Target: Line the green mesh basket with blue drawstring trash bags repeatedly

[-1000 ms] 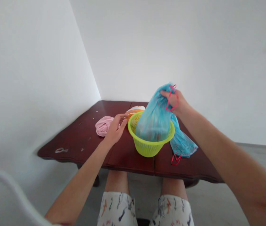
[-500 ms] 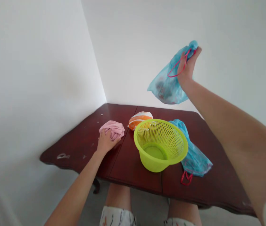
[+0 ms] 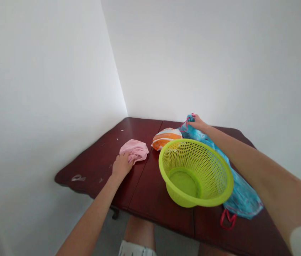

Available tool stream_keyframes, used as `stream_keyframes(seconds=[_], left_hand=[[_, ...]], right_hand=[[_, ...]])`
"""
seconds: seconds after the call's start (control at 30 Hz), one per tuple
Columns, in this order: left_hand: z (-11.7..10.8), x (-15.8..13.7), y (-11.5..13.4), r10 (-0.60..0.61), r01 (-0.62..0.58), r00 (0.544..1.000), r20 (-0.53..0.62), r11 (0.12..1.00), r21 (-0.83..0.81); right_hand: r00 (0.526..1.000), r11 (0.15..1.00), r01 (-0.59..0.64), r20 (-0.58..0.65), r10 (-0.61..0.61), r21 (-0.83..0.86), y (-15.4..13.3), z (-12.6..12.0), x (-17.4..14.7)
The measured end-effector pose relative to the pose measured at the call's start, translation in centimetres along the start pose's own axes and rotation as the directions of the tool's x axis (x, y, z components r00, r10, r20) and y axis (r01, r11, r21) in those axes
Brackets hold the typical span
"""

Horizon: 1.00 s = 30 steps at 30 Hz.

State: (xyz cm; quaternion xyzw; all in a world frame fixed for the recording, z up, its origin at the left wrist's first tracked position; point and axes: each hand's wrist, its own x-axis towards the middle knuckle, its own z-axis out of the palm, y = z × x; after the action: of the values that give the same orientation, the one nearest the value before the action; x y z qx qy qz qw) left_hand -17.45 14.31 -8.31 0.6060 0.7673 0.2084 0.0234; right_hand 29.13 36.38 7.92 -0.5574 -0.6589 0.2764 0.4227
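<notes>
A crumpled pink cloth [image 3: 136,146] lies on the left part of the table, and my left hand [image 3: 122,165] grips its near edge with curled fingers. Behind the basket, my right hand [image 3: 198,123] is closed on the gathered neck of a translucent blue plastic bag [image 3: 189,133] with a pink drawstring. That bag's lower part is partly hidden by the basket and my forearm. A yellow-green perforated plastic basket [image 3: 178,193] stands in front, with nothing visible inside. Another blue plastic bag [image 3: 245,199] with a red drawstring lies along its right side.
An orange-and-white striped bag [image 3: 167,136] sits behind the basket, close to the held blue bag. The dark red wooden table [image 3: 97,167] has scuffs on its left part and a wavy edge. White walls meet in a corner behind it.
My right hand has brought the blue bag down from high in the air to the table behind the basket. The left hand remains at the pink cloth. The view has shifted slightly.
</notes>
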Motion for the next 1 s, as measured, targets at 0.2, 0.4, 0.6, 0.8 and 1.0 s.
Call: stream_keyframes(seconds=[0.2, 0.4, 0.6, 0.8, 1.0], left_hand=[[-4.0, 0.4, -1.8, -0.163, 0.136, 0.981, -0.102, 0.965, -0.225], [-13.4, 0.6, 2.6, -0.192, 0.002, 0.913, -0.361, 0.885, -0.465], [-17.9, -4.9, 17.9, 0.222, -0.578, 0.787, -0.576, 0.591, -0.563], [-14.6, -8.8, 25.7, 0.572, -0.656, 0.728, -0.379, 0.419, -0.628], [-12.3, -10.5, 19.8, 0.720, -0.771, 0.612, -0.328, 0.451, -0.449]], right_hand=[[0.990, 0.962, 0.132, 0.079, -0.117, -0.239, 0.2, -4.9, -4.0], [0.902, 0.878, 0.395, -0.066, -0.426, -0.270, -4.7, -8.6, -12.7], [0.865, 0.875, 0.417, 0.187, -0.465, 0.246, -12.5, -4.8, -20.7], [0.894, 0.869, 0.106, 0.336, -0.296, 0.484, -11.7, -3.0, -24.3], [0.906, 0.912, -0.174, 0.424, -0.001, 0.373, -8.4, -2.0, -23.9]])
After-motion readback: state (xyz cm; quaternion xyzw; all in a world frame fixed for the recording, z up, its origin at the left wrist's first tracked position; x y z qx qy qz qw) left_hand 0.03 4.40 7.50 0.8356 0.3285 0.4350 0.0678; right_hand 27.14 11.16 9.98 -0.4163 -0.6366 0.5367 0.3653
